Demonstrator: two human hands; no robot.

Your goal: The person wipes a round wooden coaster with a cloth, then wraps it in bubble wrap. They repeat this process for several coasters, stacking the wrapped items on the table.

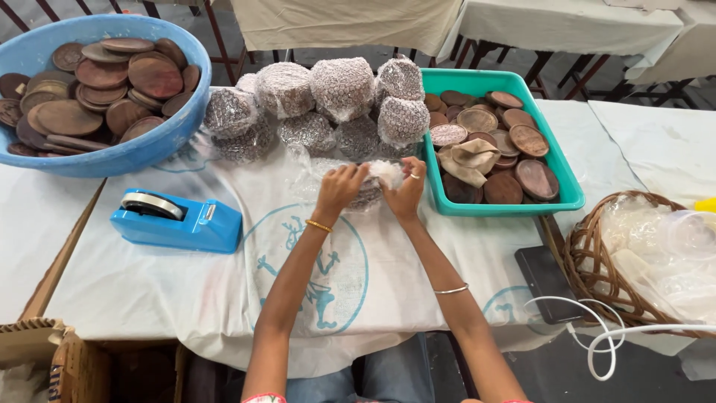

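Head view, looking down: white cloth-covered table (149,291) w/ a teal round printed emblem (328,276) in front of the person. Big blue basin (142,153) at far left, heaped w/ brown wooden discs. Teal tray (507,205) on the right holds more discs plus a crumpled beige rag (466,160). Wicker basket (597,269) at the right edge, full of clear plastic. Between basin & tray, a heap of bubble-wrapped bundles (328,101), round & lumpy, silvery over brown. Blue tape dispenser (179,220) sits left of the arms, roll on top. Dark phone (544,283) w/ white cable near the basket. Cardboard box (45,358) at bottom left.

Both hands meet just in front of the heap, beside the tray's left wall. Between them lies a disc (369,195) half in bubble wrap (313,175), flat on the cloth; loose wrap trails to the left, so the long axis runs left-right. Left hand (339,186) has fingers curled down, pinching the wrap. Right hand (406,190), ring on it, fingers closed on a white bunched bit of wrap at the top. Thin bangle on each wrist.
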